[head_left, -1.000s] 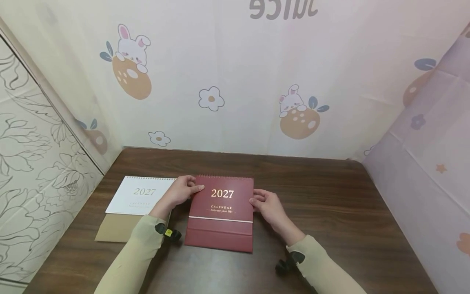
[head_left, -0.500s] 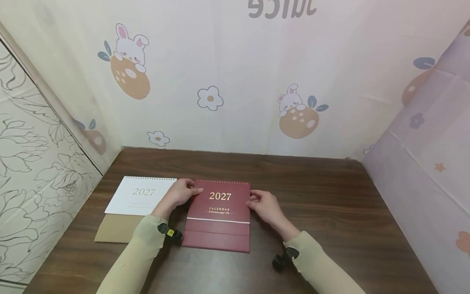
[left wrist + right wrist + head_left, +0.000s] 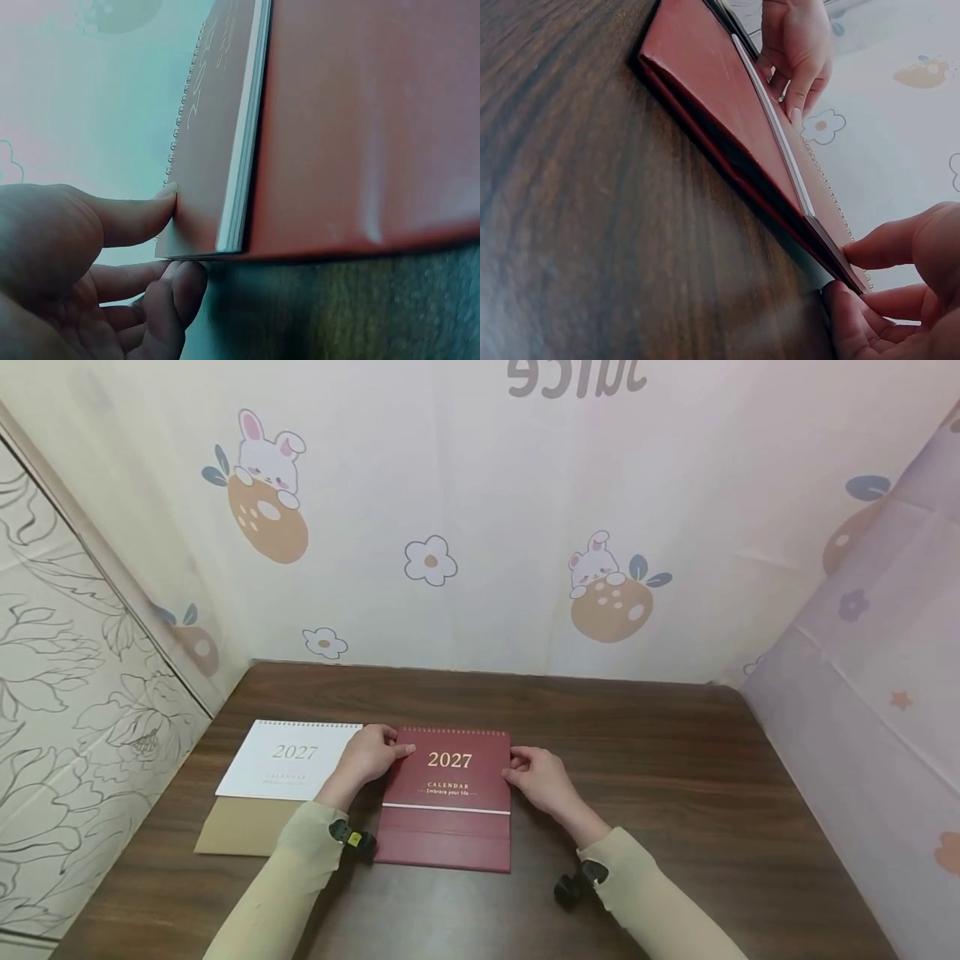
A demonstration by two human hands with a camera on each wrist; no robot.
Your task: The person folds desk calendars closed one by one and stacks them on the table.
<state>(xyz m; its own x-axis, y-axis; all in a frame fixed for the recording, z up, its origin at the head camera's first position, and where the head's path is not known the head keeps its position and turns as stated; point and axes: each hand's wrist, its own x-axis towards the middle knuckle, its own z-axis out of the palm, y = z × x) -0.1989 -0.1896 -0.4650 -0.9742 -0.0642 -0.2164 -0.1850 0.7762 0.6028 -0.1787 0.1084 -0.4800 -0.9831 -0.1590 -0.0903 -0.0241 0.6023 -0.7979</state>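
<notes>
A dark red 2027 desk calendar (image 3: 447, 835) with a wire spiral along its top stands on the brown table in the head view. My left hand (image 3: 371, 753) pinches its left edge near the top, thumb on the front cover and fingers behind. On the opposite edge my right hand (image 3: 543, 781) holds it the same way, thumb in front. The left wrist view shows the thumb (image 3: 135, 217) against the cover, beside the white page edges. From the right wrist side, the calendar (image 3: 712, 97) appears as a folded, tilted stand.
To the left stands a white 2027 calendar (image 3: 281, 756) on a tan base (image 3: 240, 827), partly covered by my left arm. The wooden table (image 3: 637, 760) meets a printed curtain (image 3: 495, 527) at its back edge. More patterned cloth hangs at both sides.
The red calendar has shifted slightly left and its top has come down a little, both hands keeping hold of it. Over the last half second it has hardly moved.
</notes>
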